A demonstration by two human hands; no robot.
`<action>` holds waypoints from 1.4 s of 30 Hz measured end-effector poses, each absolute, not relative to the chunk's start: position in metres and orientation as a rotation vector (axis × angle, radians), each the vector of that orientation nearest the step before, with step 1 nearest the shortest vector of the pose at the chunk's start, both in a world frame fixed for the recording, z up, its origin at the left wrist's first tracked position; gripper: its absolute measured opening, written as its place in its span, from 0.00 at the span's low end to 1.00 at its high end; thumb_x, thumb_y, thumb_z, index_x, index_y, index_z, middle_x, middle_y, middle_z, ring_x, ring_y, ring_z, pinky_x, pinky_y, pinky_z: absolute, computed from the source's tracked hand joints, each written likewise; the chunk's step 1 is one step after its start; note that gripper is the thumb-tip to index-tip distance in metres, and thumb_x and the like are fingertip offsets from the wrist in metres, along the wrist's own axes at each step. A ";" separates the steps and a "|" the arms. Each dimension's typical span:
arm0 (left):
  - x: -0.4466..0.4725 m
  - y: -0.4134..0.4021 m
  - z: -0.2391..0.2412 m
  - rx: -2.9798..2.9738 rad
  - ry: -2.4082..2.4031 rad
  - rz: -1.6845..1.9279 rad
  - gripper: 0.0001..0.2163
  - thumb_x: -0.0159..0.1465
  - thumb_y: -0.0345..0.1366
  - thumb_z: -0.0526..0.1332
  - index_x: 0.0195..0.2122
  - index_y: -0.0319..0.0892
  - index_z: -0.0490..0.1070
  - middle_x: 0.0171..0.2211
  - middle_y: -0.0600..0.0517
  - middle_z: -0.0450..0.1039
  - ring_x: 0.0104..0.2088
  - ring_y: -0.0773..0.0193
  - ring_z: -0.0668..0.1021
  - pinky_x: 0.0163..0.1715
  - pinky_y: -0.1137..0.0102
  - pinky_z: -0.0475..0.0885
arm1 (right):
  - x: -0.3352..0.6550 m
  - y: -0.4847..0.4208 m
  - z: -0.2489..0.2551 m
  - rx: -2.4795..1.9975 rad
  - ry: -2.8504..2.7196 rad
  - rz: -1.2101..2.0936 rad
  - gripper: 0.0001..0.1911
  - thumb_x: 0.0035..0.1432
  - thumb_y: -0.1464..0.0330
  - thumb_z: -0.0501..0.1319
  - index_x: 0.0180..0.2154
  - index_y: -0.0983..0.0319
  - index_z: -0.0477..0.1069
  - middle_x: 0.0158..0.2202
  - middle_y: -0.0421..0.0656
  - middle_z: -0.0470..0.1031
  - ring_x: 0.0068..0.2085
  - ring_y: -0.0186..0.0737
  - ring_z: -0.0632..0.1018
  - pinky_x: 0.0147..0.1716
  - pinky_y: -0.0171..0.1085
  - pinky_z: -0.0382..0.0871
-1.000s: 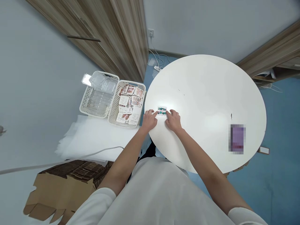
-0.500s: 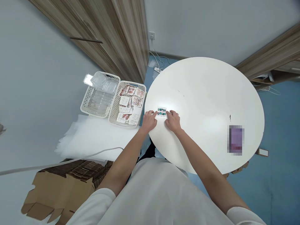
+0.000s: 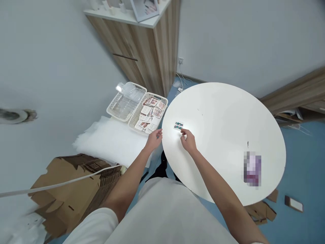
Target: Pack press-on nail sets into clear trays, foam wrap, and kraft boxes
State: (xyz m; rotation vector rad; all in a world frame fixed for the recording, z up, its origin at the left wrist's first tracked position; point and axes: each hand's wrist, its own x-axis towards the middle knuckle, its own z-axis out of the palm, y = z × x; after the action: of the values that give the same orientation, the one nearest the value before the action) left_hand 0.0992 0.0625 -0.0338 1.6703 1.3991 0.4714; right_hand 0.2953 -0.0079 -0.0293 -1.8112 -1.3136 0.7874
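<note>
At the far left, my flattened cardboard boxes [image 3: 76, 183] run out of the bottom corner, and a pale cable [image 3: 58, 184] crosses them and leaves the edge. Beyond them lies the white foam sheet [image 3: 106, 142], its near side smeared. Two pale baskets sit on it, touching. The clear-tray basket [image 3: 126, 101] holds see-through plastic that I cannot count. The card basket [image 3: 150, 113] holds loose printed cards, too small to read.

My left hand [image 3: 154, 139] hangs just off the table's rim, over the gap between the foam and the round white table [image 3: 223, 112]. The wrist is straight and the fingers are curled in loosely towards the thumb. There is a fleck of teal at the fingertips, but I cannot tell whether I am pinching something or whether the hand is merely half closed.

The small card of green nails [image 3: 178, 126] lies flat on the table near its left edge, touched by neither hand.

My right hand [image 3: 188, 140] rests on the tabletop just below that card, knuckles up, with the forefinger and thumb bunched and pointing at it. Whether they grip anything is hidden by the hand itself.

Further right, a pixelated purple patch [image 3: 252, 168] sits near the table's rim, and I cannot make it out.
</note>
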 end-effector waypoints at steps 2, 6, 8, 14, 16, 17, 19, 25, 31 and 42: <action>0.087 0.061 -0.028 1.596 1.489 0.563 0.17 0.56 0.34 0.53 0.48 0.40 0.66 0.38 0.49 0.72 0.34 0.68 0.74 0.37 0.71 0.69 | 0.285 0.000 -0.021 -1.741 -1.361 0.858 0.19 0.51 0.72 0.48 0.45 0.59 0.66 0.39 0.44 0.72 0.40 0.39 0.72 0.38 0.40 0.66; 0.053 0.065 -0.017 1.492 1.659 0.708 0.16 0.56 0.37 0.55 0.45 0.40 0.68 0.36 0.50 0.73 0.31 0.69 0.74 0.36 0.72 0.70 | 0.254 0.023 -0.006 -1.643 -1.546 0.967 0.15 0.52 0.70 0.50 0.41 0.59 0.69 0.37 0.42 0.74 0.35 0.38 0.73 0.36 0.39 0.67; 0.032 0.072 -0.012 1.457 1.735 0.731 0.15 0.55 0.37 0.56 0.44 0.39 0.68 0.35 0.50 0.73 0.31 0.68 0.74 0.35 0.72 0.70 | 0.235 0.037 0.002 -1.599 -1.641 0.980 0.14 0.53 0.69 0.50 0.41 0.58 0.69 0.36 0.42 0.74 0.34 0.38 0.73 0.37 0.39 0.66; -0.026 0.122 -0.008 1.470 1.904 0.699 0.15 0.56 0.37 0.55 0.43 0.39 0.68 0.36 0.49 0.74 0.33 0.65 0.75 0.38 0.70 0.69 | 0.174 0.092 0.013 -1.551 -1.793 0.992 0.14 0.53 0.69 0.51 0.41 0.58 0.69 0.34 0.42 0.74 0.35 0.38 0.74 0.36 0.38 0.66; -0.039 0.145 -0.011 1.554 1.923 0.667 0.15 0.56 0.38 0.55 0.44 0.39 0.68 0.37 0.47 0.74 0.36 0.63 0.75 0.40 0.69 0.68 | 0.152 0.114 0.010 -1.538 -1.830 0.981 0.13 0.52 0.70 0.52 0.40 0.59 0.69 0.35 0.42 0.74 0.35 0.38 0.74 0.37 0.38 0.66; -0.045 0.156 -0.012 1.605 1.941 0.649 0.15 0.57 0.38 0.55 0.44 0.39 0.68 0.38 0.47 0.74 0.38 0.61 0.75 0.42 0.68 0.67 | 0.141 0.125 0.007 -1.535 -1.847 0.977 0.13 0.52 0.71 0.52 0.39 0.59 0.69 0.36 0.42 0.74 0.35 0.38 0.74 0.38 0.38 0.66; -0.056 0.178 -0.014 1.697 1.996 0.589 0.15 0.57 0.37 0.54 0.45 0.40 0.67 0.40 0.46 0.73 0.42 0.58 0.73 0.44 0.66 0.65 | 0.120 0.147 0.000 -1.545 -1.867 0.986 0.13 0.51 0.72 0.53 0.39 0.60 0.70 0.37 0.43 0.74 0.36 0.38 0.74 0.40 0.38 0.66; -0.091 0.226 -0.021 1.814 2.157 0.318 0.17 0.59 0.30 0.50 0.50 0.42 0.65 0.43 0.43 0.71 0.48 0.50 0.68 0.43 0.60 0.62 | 0.068 0.199 -0.023 -1.595 -1.832 1.147 0.16 0.51 0.75 0.52 0.42 0.61 0.70 0.42 0.43 0.74 0.42 0.38 0.74 0.45 0.39 0.65; -0.118 0.256 -0.041 1.875 2.151 0.149 0.21 0.56 0.24 0.48 0.50 0.44 0.65 0.43 0.41 0.69 0.50 0.50 0.64 0.43 0.58 0.59 | 0.036 0.232 -0.053 -1.527 -1.549 1.602 0.26 0.48 0.76 0.50 0.52 0.64 0.62 0.53 0.46 0.65 0.51 0.38 0.69 0.52 0.39 0.60; -0.122 0.280 -0.064 1.842 2.150 0.037 0.21 0.52 0.25 0.52 0.49 0.42 0.66 0.38 0.39 0.72 0.50 0.46 0.61 0.43 0.53 0.51 | 0.012 0.265 -0.060 -1.612 -1.448 1.836 0.27 0.49 0.68 0.50 0.53 0.64 0.60 0.58 0.44 0.58 0.59 0.43 0.59 0.58 0.41 0.49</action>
State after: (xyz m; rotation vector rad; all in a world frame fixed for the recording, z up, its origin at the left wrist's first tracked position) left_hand -0.1222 0.2805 -0.0636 1.8418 2.1504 0.0370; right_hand 0.0119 0.2655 -0.0597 -1.6122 -1.4477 1.8361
